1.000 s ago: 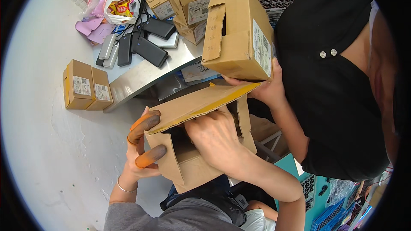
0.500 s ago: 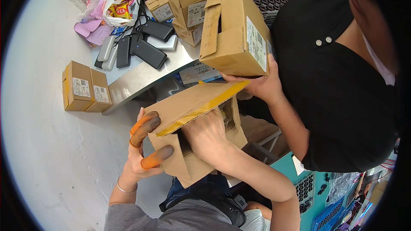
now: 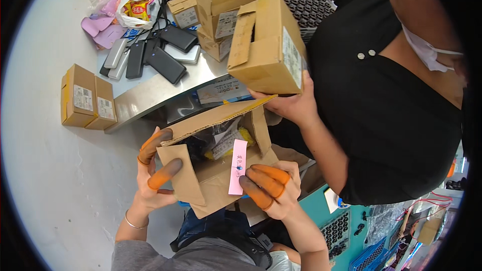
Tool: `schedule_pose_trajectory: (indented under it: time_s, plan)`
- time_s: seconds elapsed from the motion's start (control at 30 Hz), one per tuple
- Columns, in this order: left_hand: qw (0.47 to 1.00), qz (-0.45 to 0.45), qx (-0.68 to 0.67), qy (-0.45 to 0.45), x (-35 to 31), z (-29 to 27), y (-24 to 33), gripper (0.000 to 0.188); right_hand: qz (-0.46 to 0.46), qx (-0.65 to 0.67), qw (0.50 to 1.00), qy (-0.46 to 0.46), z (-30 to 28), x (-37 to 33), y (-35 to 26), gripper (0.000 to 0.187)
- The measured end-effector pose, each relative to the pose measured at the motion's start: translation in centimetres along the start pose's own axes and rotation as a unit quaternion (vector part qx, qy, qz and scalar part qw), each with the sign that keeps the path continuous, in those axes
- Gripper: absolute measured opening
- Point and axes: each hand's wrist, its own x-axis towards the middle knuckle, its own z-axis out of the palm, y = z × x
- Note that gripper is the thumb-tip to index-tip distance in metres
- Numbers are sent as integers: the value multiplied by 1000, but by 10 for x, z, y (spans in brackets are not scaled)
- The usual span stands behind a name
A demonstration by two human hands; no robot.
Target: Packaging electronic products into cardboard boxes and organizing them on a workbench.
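Note:
My left hand, with orange finger cots on some fingers, grips the side of an open cardboard box. The box is tilted, its flaps standing apart. Inside lie dark plastic-wrapped items, a pale strip and some yellow material; the rest is hidden. Above the box's near edge my right hand, also in orange finger cots, pinches a narrow pink paper slip with handwriting on it. A small blue bit shows on the slip.
On the right a person in black supports another cardboard box with a hand. Power banks and a snack bag lie on the metal-edged table. Two closed boxes stand left. Black-part trays lie lower right.
My right hand has come out of the box and now holds the pink slip. The box's top flap has tipped back, showing the inside. My left hand still grips the box's side.

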Motion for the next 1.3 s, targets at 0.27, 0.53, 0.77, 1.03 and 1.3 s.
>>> schedule_pose_trajectory:
  time_s: [0.27,0.53,0.77,1.03,1.3]
  plan:
    - [1000,-1,-12,-5,3,9,2,63,7,-45,999,6,-7,-7,2,30]
    - [1000,-10,-8,-9,3,6,7,64,1,-47,999,1,-9,0,1,27]
    - [1000,-7,2,3,2,5,9,64,-1,-58,998,-14,-13,7,-4,26]
    - [1000,-1,-4,-8,2,1,9,61,-2,-63,998,-12,-13,13,-9,25]
    - [1000,4,-9,-2,-2,-4,7,57,-12,-64,998,-14,-5,24,-10,28]
